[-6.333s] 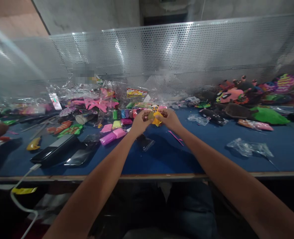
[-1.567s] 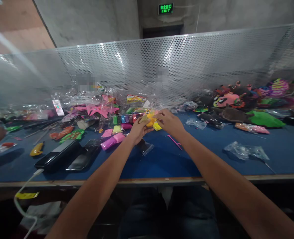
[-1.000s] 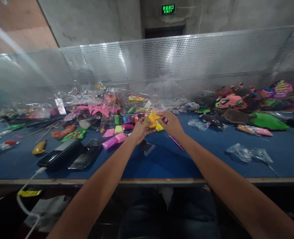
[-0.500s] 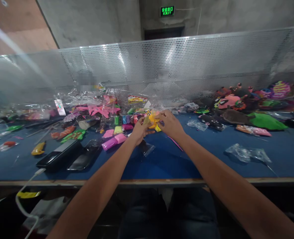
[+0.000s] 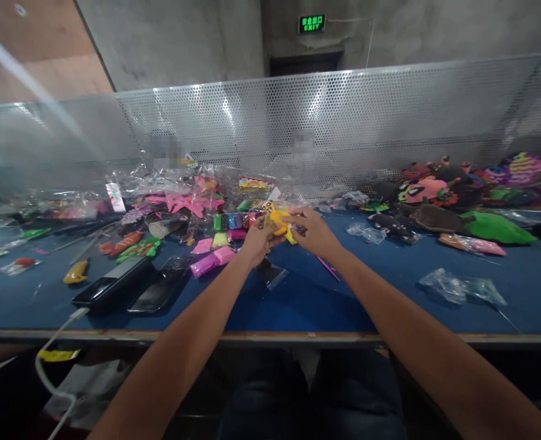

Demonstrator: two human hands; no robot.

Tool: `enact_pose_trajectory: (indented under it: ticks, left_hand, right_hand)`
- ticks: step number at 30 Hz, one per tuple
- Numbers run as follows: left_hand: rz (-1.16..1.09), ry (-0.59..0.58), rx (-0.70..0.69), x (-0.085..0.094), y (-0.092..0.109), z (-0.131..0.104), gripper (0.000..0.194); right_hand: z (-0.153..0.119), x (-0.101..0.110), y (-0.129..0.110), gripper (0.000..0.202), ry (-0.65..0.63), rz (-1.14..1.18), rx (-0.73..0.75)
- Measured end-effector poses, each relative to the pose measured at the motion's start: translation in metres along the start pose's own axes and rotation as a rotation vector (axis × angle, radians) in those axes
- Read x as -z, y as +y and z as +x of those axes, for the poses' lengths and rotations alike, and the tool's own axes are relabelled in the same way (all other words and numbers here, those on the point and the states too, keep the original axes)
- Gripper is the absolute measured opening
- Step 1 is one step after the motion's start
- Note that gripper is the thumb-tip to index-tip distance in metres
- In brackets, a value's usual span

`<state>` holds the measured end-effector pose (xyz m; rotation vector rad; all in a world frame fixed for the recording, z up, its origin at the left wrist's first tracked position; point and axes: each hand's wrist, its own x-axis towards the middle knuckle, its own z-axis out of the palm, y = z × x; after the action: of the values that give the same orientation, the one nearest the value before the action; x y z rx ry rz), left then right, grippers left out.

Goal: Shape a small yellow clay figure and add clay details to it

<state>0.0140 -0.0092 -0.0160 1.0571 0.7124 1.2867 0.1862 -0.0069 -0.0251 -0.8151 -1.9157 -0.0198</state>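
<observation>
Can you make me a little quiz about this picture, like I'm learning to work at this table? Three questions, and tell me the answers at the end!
1. Pick one. Where is the small yellow modelled figure?
A) Under the table
B) In the person's left hand
C) On the person's lap

2. True or false: the thin pink stick lies on the blue tabletop, to the right of the small clear packet with black contents.

3. Fill in the blank: high on the wall, the black sign with glowing green letters says ____ in English.

Key: 1. B; 2. True; 3. EXIT.
</observation>
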Motion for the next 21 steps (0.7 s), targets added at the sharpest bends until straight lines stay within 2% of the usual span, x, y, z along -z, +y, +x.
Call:
enact_pose_trajectory:
  ticks: [4, 7, 10, 14, 18, 21]
  left_hand:
    - [0.011, -0.016, 0.01, 0.0002, 0.0015, -0.0007, 0.042]
    - [0.022, -0.018, 0.02, -0.0007, 0.0022, -0.002, 0.039]
    - [0.027, -0.043, 0.031, -0.0014, 0.0028, -0.0034, 0.038]
    - [0.063, -0.03, 0.022, -0.0027, 0.0036, -0.005, 0.036]
    - [0.136, 0.022, -0.016, -0.0041, 0.0028, -0.0053, 0.048]
    - [0.12, 0.011, -0.022, -0.0039, 0.0016, -0.0044, 0.05]
  right_hand:
    - [0.0005, 0.0019, -0.0024, 0.043, 0.091, 0.136, -0.158]
    - [0.0009, -0.0008, -0.0013, 0.035, 0.099, 0.169, -0.222]
    - [0.0009, -0.0039, -0.0002, 0.025, 0.104, 0.151, -0.212]
    - [0.0006, -0.0051, -0.0019, 0.022, 0.114, 0.138, -0.201]
    - [0.0007, -0.004, -0.0065, 0.024, 0.102, 0.134, -0.189]
    - [0.0011, -0.0033, -0.0087, 0.024, 0.106, 0.139, -0.203]
